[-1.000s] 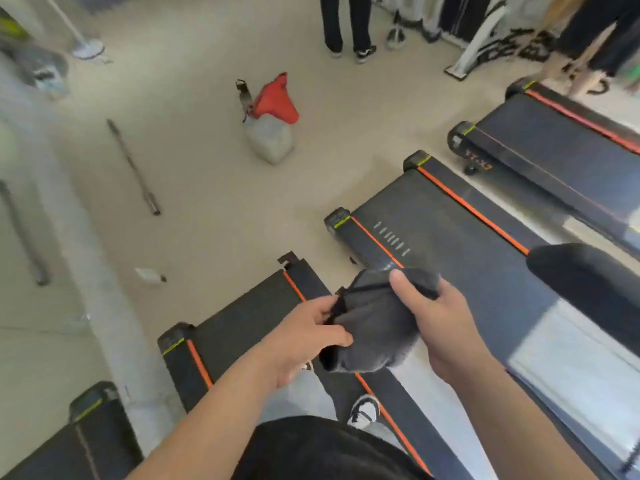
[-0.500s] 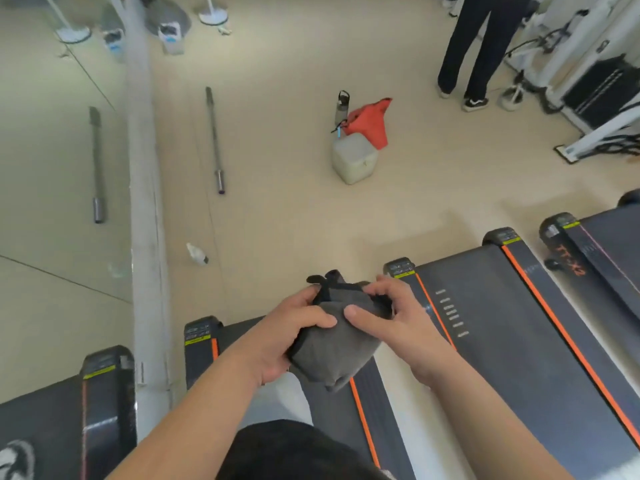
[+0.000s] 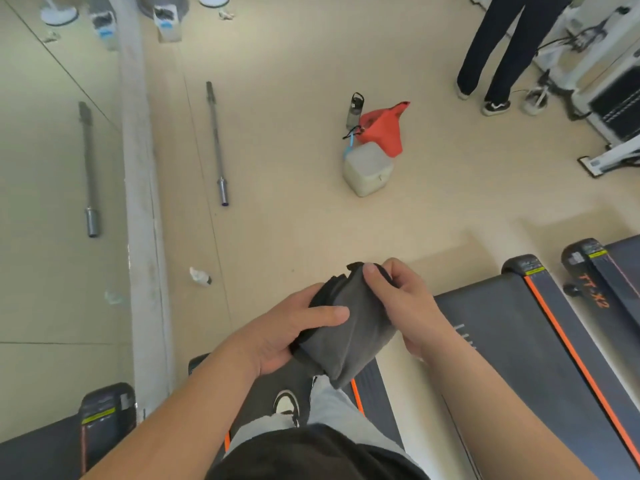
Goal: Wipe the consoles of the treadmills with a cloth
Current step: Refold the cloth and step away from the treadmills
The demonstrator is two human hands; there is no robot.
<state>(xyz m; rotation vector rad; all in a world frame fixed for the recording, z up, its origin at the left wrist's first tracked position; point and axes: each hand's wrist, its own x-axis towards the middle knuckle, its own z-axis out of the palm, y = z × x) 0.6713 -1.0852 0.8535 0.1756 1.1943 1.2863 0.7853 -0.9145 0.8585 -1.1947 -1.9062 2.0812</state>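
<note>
1. Far left of the cloth: mirror wall [image 3: 52, 271], with a barbell's reflection in it. A dark treadmill end [image 3: 104, 410] sits low beside it.
2. Left of and beyond the cloth: barbell [image 3: 216, 143] flat on the floor. Small white crumpled item [image 3: 200, 276] lies nearer; can't tell what it is.
3. Left hand [image 3: 287, 330] grips the cloth's left side, thumb across the top, fingers curled underneath.
4. Cloth [image 3: 349, 330]: grey, bunched, held in the air between both hands. It hides part of the deck the person stands on; one shoe [image 3: 287, 405] shows just below it.
5. Right hand [image 3: 405, 303] pinches the cloth's upper right edge, thumb on top.
6. Beyond the cloth: bottle [image 3: 354, 110], red bag [image 3: 384, 128] and beige container [image 3: 367, 169], clustered on the floor.
7. Right of the cloth: treadmill deck [image 3: 519, 341] with an orange stripe. A second deck [image 3: 616, 271] sits just beside it.
8. Far beyond and right of the cloth: another person's legs [image 3: 495, 53], next to a white machine [image 3: 606, 81].
</note>
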